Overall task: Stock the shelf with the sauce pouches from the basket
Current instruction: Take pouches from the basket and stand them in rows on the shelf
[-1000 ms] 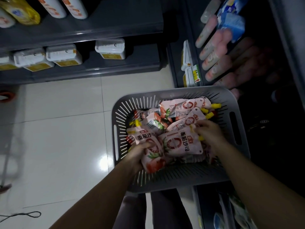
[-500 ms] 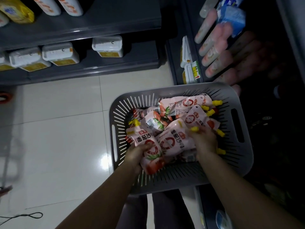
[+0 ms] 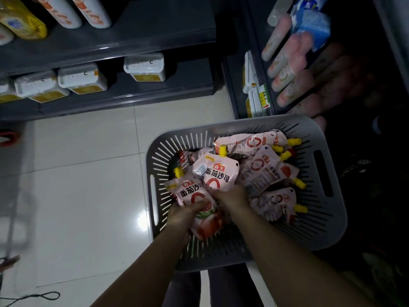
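Observation:
A grey slotted basket (image 3: 327,231) sits below me, holding several pink tomato sauce pouches with yellow caps. My left hand (image 3: 184,214) grips the lower half of one pouch (image 3: 190,192) at the basket's left side. My right hand (image 3: 232,196) holds the bottom of a second pouch (image 3: 215,173) standing upright beside the first. More pouches (image 3: 263,171) lie loose to the right. On the dark shelf (image 3: 254,69) at the upper right, a row of the same pouches (image 3: 285,69) stands stocked.
White tubs (image 3: 145,66) fill a low grey shelf across the aisle, with bottles (image 3: 93,9) above them. A blue pack (image 3: 309,25) sits over the stocked row. Pale floor tiles (image 3: 88,185) lie to the left, with a cable (image 3: 33,296) at the lower left.
My right hand has moved left from the basket's middle and lifted a pouch upright next to the one in my left hand. The pouches on the right have shifted.

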Demonstrator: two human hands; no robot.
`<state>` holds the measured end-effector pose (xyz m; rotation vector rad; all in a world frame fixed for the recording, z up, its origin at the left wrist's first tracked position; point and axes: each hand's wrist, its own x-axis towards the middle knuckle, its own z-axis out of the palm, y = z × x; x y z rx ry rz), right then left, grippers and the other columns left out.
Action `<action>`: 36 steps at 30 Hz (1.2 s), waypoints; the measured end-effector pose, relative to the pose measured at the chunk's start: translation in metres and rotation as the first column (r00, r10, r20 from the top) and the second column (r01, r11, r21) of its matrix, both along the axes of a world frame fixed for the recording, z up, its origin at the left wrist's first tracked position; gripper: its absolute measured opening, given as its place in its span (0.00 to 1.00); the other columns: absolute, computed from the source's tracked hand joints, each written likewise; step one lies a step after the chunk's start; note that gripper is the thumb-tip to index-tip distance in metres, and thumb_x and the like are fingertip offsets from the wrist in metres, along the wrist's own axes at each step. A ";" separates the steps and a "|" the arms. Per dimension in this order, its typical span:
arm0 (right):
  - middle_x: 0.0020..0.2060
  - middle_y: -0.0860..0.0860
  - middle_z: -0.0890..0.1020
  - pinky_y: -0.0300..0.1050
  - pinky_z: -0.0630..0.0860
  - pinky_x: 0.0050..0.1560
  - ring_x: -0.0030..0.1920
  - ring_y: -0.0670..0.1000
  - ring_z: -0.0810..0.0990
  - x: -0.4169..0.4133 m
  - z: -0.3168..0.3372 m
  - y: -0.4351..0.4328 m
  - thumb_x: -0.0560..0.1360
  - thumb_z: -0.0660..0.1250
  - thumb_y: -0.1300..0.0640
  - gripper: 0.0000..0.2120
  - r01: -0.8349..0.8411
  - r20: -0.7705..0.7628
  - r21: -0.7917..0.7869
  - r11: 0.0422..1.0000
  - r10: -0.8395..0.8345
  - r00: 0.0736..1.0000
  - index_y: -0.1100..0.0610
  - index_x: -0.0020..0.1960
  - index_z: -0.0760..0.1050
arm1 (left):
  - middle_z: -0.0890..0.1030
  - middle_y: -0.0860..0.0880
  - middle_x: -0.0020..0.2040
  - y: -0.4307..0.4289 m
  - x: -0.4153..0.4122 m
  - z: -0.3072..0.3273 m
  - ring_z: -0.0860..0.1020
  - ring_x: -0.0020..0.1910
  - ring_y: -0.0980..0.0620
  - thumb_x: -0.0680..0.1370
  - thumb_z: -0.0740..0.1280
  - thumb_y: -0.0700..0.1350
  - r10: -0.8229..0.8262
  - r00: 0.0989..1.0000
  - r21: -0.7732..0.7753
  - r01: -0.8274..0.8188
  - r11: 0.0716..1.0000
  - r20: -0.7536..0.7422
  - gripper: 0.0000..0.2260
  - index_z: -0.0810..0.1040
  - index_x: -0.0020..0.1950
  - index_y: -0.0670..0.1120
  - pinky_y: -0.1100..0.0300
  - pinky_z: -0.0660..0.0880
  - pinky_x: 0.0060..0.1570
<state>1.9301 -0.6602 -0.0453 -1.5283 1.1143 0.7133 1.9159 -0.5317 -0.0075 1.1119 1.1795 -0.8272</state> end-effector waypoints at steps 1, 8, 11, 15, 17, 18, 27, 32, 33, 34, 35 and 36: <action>0.46 0.55 0.84 0.55 0.80 0.51 0.47 0.56 0.83 0.000 0.003 0.000 0.62 0.79 0.54 0.16 -0.031 0.030 0.002 1.000 0.031 0.999 0.57 0.46 0.79 | 0.82 0.38 0.52 0.000 0.000 0.003 0.82 0.47 0.40 0.68 0.74 0.36 -0.009 1.000 0.003 0.009 1.000 0.004 0.18 0.75 0.56 0.40 0.50 0.79 0.40; 0.47 0.54 0.84 0.50 0.80 0.49 0.48 0.53 0.83 -0.005 0.052 -0.049 0.68 0.74 0.62 0.10 -0.086 0.225 0.164 0.983 0.047 0.973 0.54 0.48 0.79 | 0.82 0.37 0.53 0.010 0.006 0.030 0.82 0.51 0.37 0.62 0.74 0.35 -0.058 0.998 -0.224 0.065 0.972 0.039 0.26 0.76 0.61 0.39 0.43 0.79 0.51; 0.48 0.51 0.84 0.48 0.79 0.48 0.49 0.51 0.82 -0.004 0.083 -0.072 0.69 0.73 0.63 0.12 -0.111 0.256 0.233 0.966 0.049 0.965 0.52 0.50 0.78 | 0.83 0.38 0.53 0.010 0.014 0.055 0.83 0.48 0.41 0.65 0.72 0.36 -0.144 0.984 -0.323 0.171 0.931 0.105 0.23 0.77 0.60 0.39 0.46 0.79 0.53; 0.46 0.53 0.86 0.50 0.80 0.48 0.48 0.55 0.83 0.001 0.121 -0.091 0.60 0.75 0.65 0.20 -0.107 0.306 0.356 0.929 -0.008 0.952 0.55 0.51 0.79 | 0.84 0.39 0.50 0.002 0.025 0.096 0.84 0.42 0.43 0.65 0.72 0.39 -0.124 0.968 -0.342 0.195 0.919 0.220 0.22 0.78 0.58 0.40 0.49 0.81 0.44; 0.44 0.54 0.86 0.49 0.81 0.48 0.46 0.55 0.84 0.005 0.143 -0.096 0.60 0.73 0.66 0.20 -0.107 0.329 0.411 0.905 -0.038 0.944 0.58 0.52 0.80 | 0.84 0.39 0.49 -0.002 0.030 0.117 0.84 0.41 0.43 0.65 0.72 0.40 -0.125 0.951 -0.341 0.221 0.914 0.281 0.22 0.78 0.58 0.40 0.50 0.82 0.42; 0.44 0.54 0.86 0.49 0.81 0.49 0.45 0.54 0.84 0.007 0.156 -0.097 0.61 0.73 0.67 0.19 -0.123 0.345 0.436 0.892 -0.039 0.938 0.59 0.52 0.80 | 0.84 0.39 0.48 -0.002 0.033 0.128 0.84 0.41 0.43 0.64 0.72 0.41 -0.136 0.939 -0.330 0.244 0.912 0.317 0.22 0.78 0.57 0.40 0.50 0.82 0.42; 0.49 0.59 0.85 0.53 0.80 0.53 0.47 0.56 0.84 0.003 0.277 -0.089 0.55 0.80 0.55 0.26 -0.095 0.497 0.445 0.890 -0.157 0.854 0.57 0.52 0.80 | 0.85 0.40 0.43 0.005 0.050 0.249 0.85 0.38 0.46 0.66 0.71 0.38 -0.199 0.762 -0.210 0.403 0.891 0.616 0.16 0.79 0.54 0.39 0.55 0.81 0.36; 0.44 0.54 0.86 0.46 0.82 0.45 0.44 0.52 0.85 -0.014 0.357 -0.079 0.67 0.71 0.62 0.13 -0.097 0.705 0.365 0.926 -0.207 0.679 0.58 0.51 0.79 | 0.85 0.40 0.48 0.008 0.059 0.322 0.85 0.41 0.45 0.65 0.72 0.39 -0.231 0.598 -0.131 0.499 0.857 0.767 0.19 0.80 0.56 0.40 0.55 0.81 0.38; 0.42 0.53 0.86 0.43 0.82 0.41 0.42 0.51 0.86 -0.020 0.373 -0.076 0.70 0.68 0.65 0.09 -0.096 0.744 0.346 0.933 -0.210 0.635 0.58 0.49 0.80 | 0.85 0.40 0.48 0.009 0.058 0.337 0.85 0.42 0.45 0.65 0.72 0.39 -0.233 0.565 -0.118 0.516 0.848 0.791 0.20 0.79 0.56 0.40 0.55 0.81 0.38; 0.41 0.52 0.87 0.42 0.81 0.39 0.41 0.51 0.86 -0.027 0.388 -0.072 0.72 0.66 0.67 0.08 -0.085 0.775 0.321 0.943 -0.210 0.596 0.58 0.48 0.80 | 0.85 0.40 0.49 0.009 0.057 0.350 0.84 0.43 0.45 0.65 0.72 0.39 -0.234 0.535 -0.110 0.535 0.838 0.812 0.21 0.79 0.57 0.40 0.54 0.81 0.40; 0.40 0.52 0.87 0.41 0.81 0.38 0.41 0.50 0.86 -0.034 0.402 -0.069 0.73 0.66 0.68 0.08 -0.063 0.799 0.294 0.954 -0.210 0.564 0.58 0.48 0.79 | 0.84 0.40 0.49 0.009 0.056 0.362 0.84 0.43 0.44 0.64 0.72 0.39 -0.229 0.511 -0.110 0.550 0.828 0.829 0.21 0.79 0.58 0.39 0.53 0.81 0.41; 0.39 0.51 0.87 0.41 0.81 0.37 0.40 0.50 0.86 -0.042 0.415 -0.066 0.73 0.66 0.68 0.08 -0.032 0.819 0.273 0.962 -0.215 0.533 0.58 0.48 0.79 | 0.84 0.40 0.49 0.010 0.053 0.374 0.84 0.43 0.44 0.65 0.72 0.38 -0.223 0.488 -0.114 0.569 0.814 0.844 0.21 0.79 0.57 0.40 0.53 0.81 0.41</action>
